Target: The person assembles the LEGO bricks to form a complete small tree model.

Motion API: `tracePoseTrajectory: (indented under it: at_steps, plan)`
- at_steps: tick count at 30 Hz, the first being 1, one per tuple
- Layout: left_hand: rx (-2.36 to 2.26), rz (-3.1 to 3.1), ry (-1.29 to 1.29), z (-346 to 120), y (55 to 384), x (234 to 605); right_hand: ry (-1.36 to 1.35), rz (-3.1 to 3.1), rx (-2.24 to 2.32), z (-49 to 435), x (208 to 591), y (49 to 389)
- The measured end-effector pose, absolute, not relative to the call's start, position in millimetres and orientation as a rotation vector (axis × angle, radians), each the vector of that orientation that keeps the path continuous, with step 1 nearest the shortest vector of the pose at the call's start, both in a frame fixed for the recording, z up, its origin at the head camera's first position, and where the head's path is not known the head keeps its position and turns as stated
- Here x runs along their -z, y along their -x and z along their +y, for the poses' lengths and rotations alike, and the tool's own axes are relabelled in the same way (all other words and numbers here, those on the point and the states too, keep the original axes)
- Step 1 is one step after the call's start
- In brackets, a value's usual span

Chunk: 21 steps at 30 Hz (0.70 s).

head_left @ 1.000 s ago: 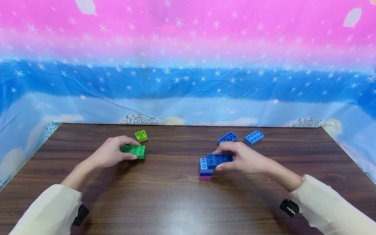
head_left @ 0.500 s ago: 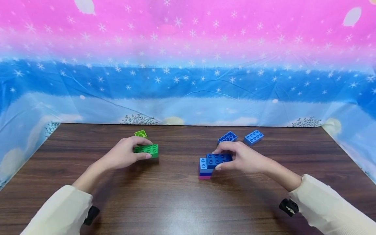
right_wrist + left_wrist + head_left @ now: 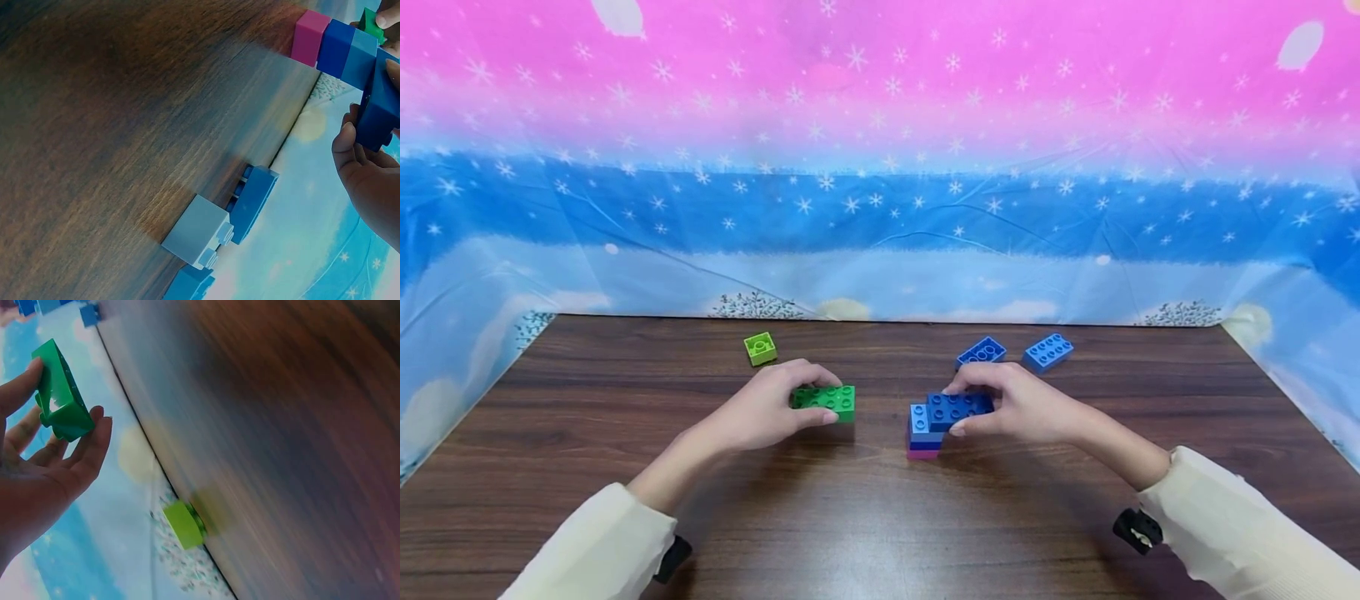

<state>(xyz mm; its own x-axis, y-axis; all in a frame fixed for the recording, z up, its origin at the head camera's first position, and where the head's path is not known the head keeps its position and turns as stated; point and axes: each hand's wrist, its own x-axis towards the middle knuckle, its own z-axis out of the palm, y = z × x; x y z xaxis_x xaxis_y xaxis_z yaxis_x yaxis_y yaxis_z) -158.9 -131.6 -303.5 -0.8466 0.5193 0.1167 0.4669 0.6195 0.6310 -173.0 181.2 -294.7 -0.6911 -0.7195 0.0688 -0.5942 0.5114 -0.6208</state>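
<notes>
Wood-grain bench (image 3: 850,525) fills the foreground, where a small stack of pink (image 3: 922,455), blue (image 3: 927,446) and light blue (image 3: 919,419) bricks stands below the dark blue brick (image 3: 955,408) pinched in the right hand (image 3: 1033,404), its left end on the stack's top. Well apart from it, the left hand (image 3: 767,408) grips a green brick (image 3: 844,402) between thumb and fingers, raised off the bench, left of the stack. Farther back lie a lime brick (image 3: 761,348), a studs-down blue brick (image 3: 982,351), a studs-up lighter blue brick (image 3: 1048,352) and, beyond, snowflake-printed cloth (image 3: 880,208).
</notes>
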Motion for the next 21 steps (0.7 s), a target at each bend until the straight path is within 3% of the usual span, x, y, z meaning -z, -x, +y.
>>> tracePoseTrajectory:
  at_steps: [21]
  plan:
    - [-1.161,2.671,-1.01,-84,147,299,1.133,2.54,0.955,181,294,173]
